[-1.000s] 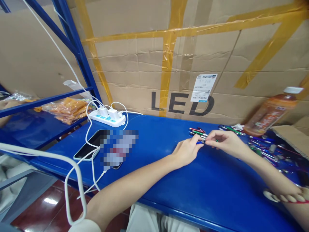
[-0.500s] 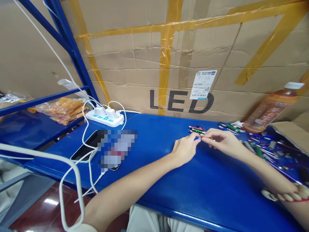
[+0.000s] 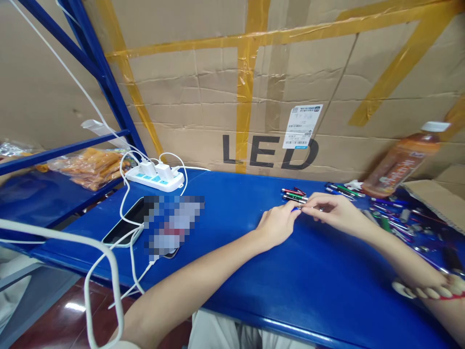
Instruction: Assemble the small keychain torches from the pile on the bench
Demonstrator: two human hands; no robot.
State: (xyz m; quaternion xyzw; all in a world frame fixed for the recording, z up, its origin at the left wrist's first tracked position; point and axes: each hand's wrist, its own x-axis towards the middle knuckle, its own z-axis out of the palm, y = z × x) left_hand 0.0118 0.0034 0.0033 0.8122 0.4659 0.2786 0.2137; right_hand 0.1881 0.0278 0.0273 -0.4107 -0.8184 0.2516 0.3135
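Over the blue tabletop, my left hand (image 3: 276,224) is closed, its thumb and fingers pinching a slim blue pen-like tube (image 3: 297,209). My right hand (image 3: 334,213) comes in from the right, with thumb and forefinger pressed together at the tube's right end. A small silvery bit (image 3: 321,209) shows by the right fingers; whether it belongs to the tube I cannot tell. Most of the tube is hidden by the fingers. Just behind the hands lie several slim metal tubes in a row, among them a red one (image 3: 290,191) and a green one (image 3: 297,198).
At the right, a pile of loose tubes and parts (image 3: 403,225) lies by a tilted drink bottle (image 3: 401,162). Phones (image 3: 127,220), white cables and a power strip (image 3: 156,179) occupy the left. A big carton (image 3: 203,106) stands behind the table.
The camera view has shifted slightly. Both hands stay together at the blue tube, with barely any visible movement of the fingers.
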